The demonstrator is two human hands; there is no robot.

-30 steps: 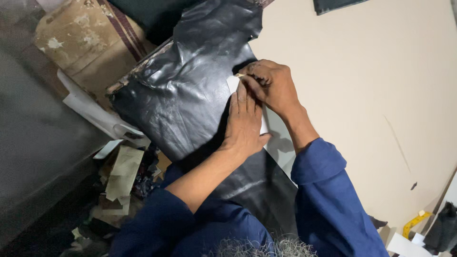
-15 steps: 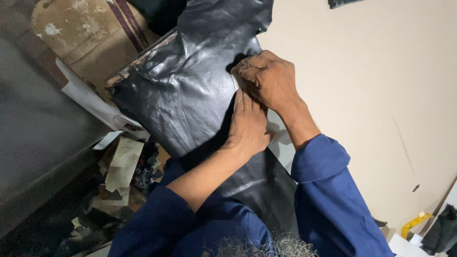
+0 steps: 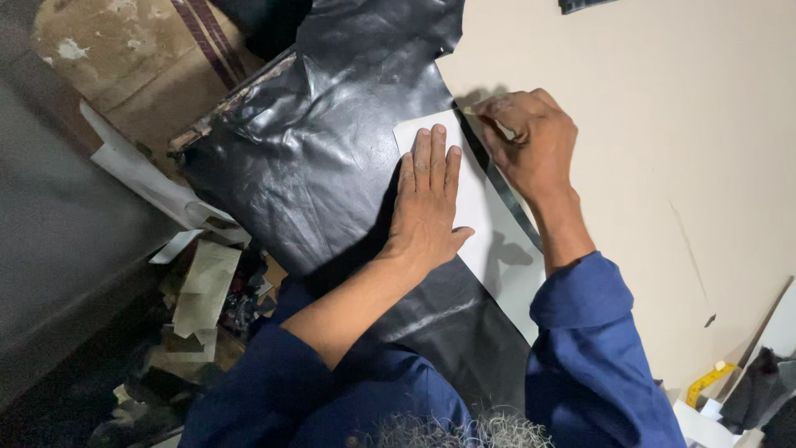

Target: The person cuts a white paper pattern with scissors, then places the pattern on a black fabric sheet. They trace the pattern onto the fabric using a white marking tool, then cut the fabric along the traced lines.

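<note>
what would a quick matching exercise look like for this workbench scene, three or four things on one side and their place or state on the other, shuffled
Things:
1. left hand
2. right hand
3. glossy black leather sheet
4. yellow measuring tape

Places or states:
A. lies at the lower right edge of the view
B. pressed flat, fingers together, on the white rectangular paper pattern
C. spread under the pattern, creased and hanging over the edge of the beige tabletop
D. closed around a small tool at the pattern's far corner

Pairs: 1-B, 2-D, 3-C, 4-A
</note>
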